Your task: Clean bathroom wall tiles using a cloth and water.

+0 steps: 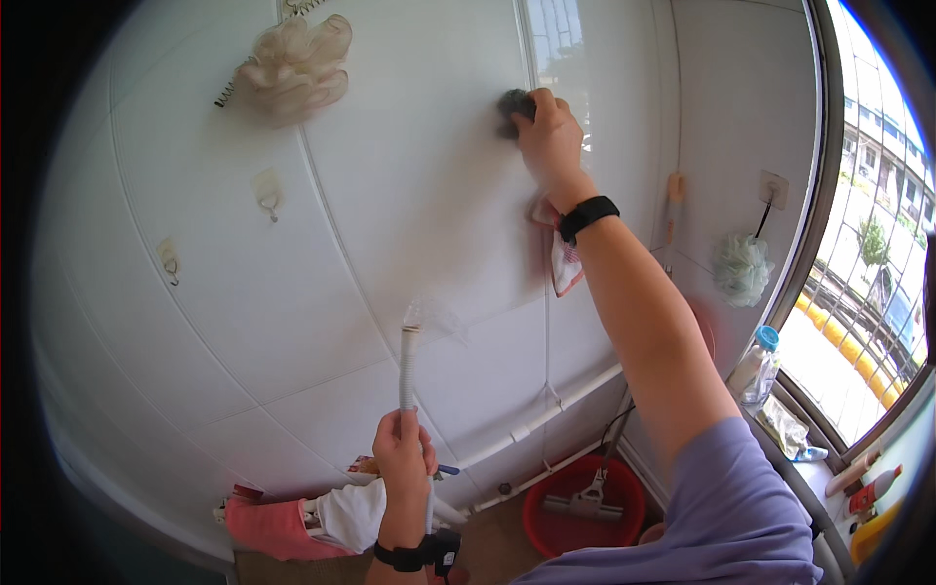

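Observation:
My right hand point(548, 135) grips a dark scouring pad point(515, 111), held against the white tiled wall point(439, 146) near a vertical joint. Lower down, my left hand point(404, 450) is closed around a ribbed white hose point(407, 373). Clear water comes out of the hose's upper end and spreads against the tiles. A white cloth with a red edge point(567, 263) hangs on the wall, partly hidden behind my right wrist. Each wrist has a black band on it.
A beige bath puff point(296, 69) and wall hooks point(270, 203) are at the left. White pipes point(523, 433) run low along the wall, above a red basin point(537, 530) with a mop head point(585, 504). At the right are a pale green bath puff point(744, 269), bottles point(757, 369) and a barred window point(863, 292).

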### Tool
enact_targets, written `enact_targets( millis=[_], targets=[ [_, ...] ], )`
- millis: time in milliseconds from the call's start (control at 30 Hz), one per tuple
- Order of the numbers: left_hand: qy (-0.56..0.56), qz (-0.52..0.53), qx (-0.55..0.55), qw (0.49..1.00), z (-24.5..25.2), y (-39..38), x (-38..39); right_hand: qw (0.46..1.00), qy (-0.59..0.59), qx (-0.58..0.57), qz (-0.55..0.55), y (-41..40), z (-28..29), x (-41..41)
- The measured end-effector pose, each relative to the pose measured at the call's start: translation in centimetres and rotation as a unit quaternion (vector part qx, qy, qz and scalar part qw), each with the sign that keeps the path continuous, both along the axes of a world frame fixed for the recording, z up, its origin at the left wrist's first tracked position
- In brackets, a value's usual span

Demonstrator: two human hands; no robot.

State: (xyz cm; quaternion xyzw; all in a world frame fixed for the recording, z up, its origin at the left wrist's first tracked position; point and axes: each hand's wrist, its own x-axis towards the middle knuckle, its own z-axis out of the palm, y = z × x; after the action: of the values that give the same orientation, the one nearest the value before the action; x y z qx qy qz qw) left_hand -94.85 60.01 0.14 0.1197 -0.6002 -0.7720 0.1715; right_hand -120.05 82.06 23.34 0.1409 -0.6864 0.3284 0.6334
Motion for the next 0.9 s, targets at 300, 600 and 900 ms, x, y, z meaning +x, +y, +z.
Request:
enact_targets(
  millis=[300,600,900],
  targets=[
    [0.024,-0.009,0.011,1.000,-0.5,1.4,-1.7,0.989,-0.084,0.094,0.083,-3.7,-17.3,1.3],
    [-0.009,-0.005,-0.012,1.000,-1.5,1.1,0.8,0.996,0.017,0.012,0.083,-0.7,-4.6,1.1],
    [0.004,0.034,-0.020,0.999,-1.7,0.5,0.6,0.913,-0.366,0.112,0.140,-0.8,-29.1,3.0]
  ],
)
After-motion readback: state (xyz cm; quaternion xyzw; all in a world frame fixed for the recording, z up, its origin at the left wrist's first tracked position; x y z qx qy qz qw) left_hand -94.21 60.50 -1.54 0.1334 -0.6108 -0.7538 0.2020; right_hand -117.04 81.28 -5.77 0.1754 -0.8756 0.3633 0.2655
